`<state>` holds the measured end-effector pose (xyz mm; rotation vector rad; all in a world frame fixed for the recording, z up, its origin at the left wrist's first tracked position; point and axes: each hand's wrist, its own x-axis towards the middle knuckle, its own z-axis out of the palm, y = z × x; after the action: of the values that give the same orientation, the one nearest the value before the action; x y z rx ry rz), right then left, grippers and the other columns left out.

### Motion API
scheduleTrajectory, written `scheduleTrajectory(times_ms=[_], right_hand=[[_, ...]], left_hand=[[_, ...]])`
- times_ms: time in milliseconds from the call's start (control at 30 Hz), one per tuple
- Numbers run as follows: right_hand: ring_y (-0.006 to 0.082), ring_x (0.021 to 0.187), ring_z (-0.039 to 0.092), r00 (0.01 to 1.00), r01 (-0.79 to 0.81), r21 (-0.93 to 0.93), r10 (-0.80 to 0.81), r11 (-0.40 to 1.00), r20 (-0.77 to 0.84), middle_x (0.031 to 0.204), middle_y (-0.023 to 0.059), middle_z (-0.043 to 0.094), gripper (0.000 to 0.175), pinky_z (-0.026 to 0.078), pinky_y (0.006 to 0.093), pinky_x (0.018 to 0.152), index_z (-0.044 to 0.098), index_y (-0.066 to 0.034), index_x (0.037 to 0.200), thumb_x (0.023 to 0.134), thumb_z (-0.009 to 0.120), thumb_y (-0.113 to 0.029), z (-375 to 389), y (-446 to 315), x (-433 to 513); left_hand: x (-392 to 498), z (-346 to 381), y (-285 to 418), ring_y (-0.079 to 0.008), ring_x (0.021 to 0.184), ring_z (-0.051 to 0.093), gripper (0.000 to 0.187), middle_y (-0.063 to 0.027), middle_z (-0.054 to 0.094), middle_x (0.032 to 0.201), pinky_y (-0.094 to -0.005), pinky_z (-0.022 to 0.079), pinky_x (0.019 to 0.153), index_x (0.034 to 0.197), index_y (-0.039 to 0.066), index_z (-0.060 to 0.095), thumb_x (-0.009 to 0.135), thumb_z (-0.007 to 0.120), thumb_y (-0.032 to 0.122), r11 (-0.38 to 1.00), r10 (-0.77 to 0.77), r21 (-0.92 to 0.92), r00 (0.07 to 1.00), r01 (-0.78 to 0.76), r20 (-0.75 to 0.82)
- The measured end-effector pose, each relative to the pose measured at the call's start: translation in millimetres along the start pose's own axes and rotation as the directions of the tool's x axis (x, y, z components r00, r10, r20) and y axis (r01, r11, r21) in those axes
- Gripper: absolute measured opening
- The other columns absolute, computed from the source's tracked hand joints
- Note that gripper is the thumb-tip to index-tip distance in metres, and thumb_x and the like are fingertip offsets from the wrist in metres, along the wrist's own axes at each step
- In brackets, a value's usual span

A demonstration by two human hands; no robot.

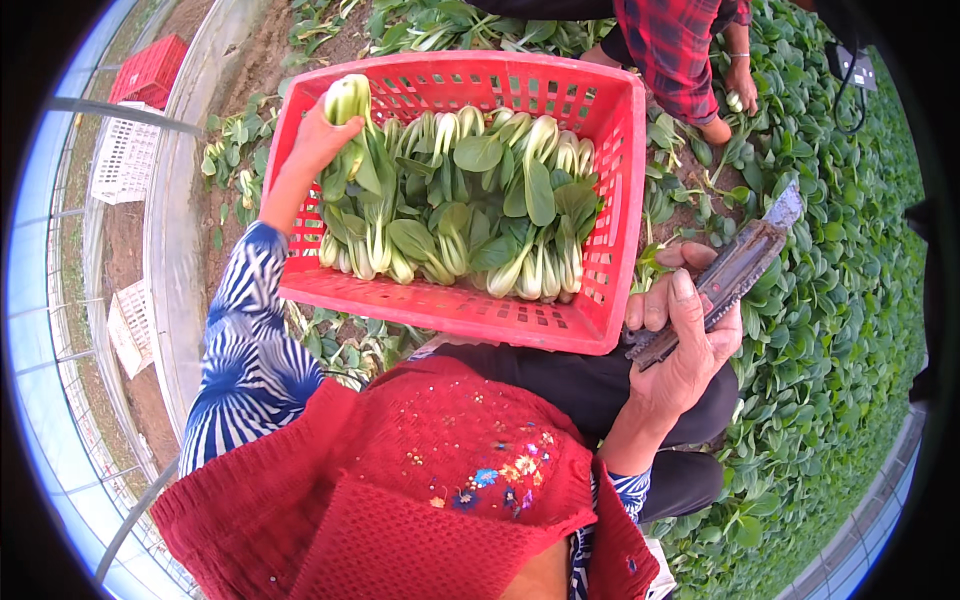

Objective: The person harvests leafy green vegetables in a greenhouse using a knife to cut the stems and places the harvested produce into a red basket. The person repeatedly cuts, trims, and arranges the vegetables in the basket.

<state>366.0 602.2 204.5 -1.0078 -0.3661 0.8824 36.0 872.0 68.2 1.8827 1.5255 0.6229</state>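
Note:
A red plastic crate (450, 319) stands before me, with rows of bok choy (450, 225) inside. Stem bases face the crate's long sides and the leaves meet in the middle. My left hand (319, 139) grips a bok choy head (349, 101) at the crate's far left corner, its pale base up and leaves hanging over the row. To the right of the crate, my right hand (679, 322) holds a dirty utility knife (735, 274), its worn blade pointing up and away from me.
Another person's hands (739, 86) are among the plants at the upper right, one near a pale stem. Dense bok choy (817, 360) grows along the right. Loose plants (450, 26) lie beyond the crate. Another red crate (150, 71) and white crates (126, 154) stand at left, past a plastic-covered edge.

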Motion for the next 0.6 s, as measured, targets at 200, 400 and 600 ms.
scheduleTrajectory(times_ms=[200,400,600], right_hand=[[0.0100,0.051,0.047,0.996,-0.003,0.092,0.010,0.996,-0.085,0.092,0.0187,0.060,0.025,0.044,0.0298,0.046,0.052,0.0072,0.111,0.087,0.057,0.002,-5.1,2.1,7.0],[0.0105,0.050,0.048,0.997,-0.052,0.121,0.059,0.991,-0.055,0.090,0.0195,0.060,0.027,0.044,0.0298,0.046,0.051,0.0067,0.113,0.087,0.056,0.002,-7.2,4.7,13.5],[0.0126,0.054,0.049,0.998,-0.061,0.076,0.060,0.995,0.021,0.087,0.0183,0.061,0.024,0.044,0.0304,0.050,0.052,0.0070,0.110,0.087,0.058,0.001,-6.3,6.4,5.7]], left_hand=[[28.8,135.7,-93.8,-0.0432,0.116,0.053,0.083,-0.0193,0.048,0.134,-0.0503,0.043,0.095,0.144,0.011,0.025,0.077,0.070,0.031,0.860,-0.372,0.346,0.925,0.376,-0.080],[33.5,246.4,-138.5,-0.0386,0.123,0.041,0.064,-0.0048,0.018,0.153,-0.0535,0.036,0.095,0.149,0.022,0.013,0.095,0.047,0.030,0.721,-0.358,0.429,0.822,0.544,-0.442],[39.5,204.7,-123.8,-0.0445,0.136,0.026,0.092,-0.0145,0.009,0.157,-0.0574,0.023,0.107,0.150,0.018,-0.003,0.085,0.060,0.033,0.827,-0.476,0.277,0.872,0.488,-0.116]])
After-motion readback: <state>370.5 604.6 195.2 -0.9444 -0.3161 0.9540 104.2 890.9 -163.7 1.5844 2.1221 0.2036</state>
